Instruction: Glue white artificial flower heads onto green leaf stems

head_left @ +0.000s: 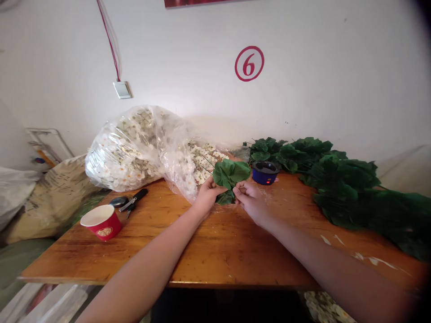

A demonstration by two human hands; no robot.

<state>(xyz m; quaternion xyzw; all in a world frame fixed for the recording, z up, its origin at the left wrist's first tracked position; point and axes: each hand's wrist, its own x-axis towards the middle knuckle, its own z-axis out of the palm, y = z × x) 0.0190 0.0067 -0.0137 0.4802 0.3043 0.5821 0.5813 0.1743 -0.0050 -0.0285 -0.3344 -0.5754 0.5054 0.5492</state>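
Green artificial leaves (232,173) are held up over the middle of the wooden table. My left hand (208,195) is closed on them from the left, its thumb across their lower part. From the right, my right hand (249,197) pinches at the lower edge of the leaves; the exact spot between its fingertips is too small to make out. Just behind my hands, white artificial flowers (204,157) spill from a clear plastic bag (134,150). A small blue pot (265,173) with a dark inside and a red light stands right of the leaves.
Piles of green leaves (340,175) cover the table's right side. On the left of the table (198,251) are a red and white paper cup (101,222), a dark round object (119,202) and a black-handled tool (139,194). A white wall (188,58) rises behind.
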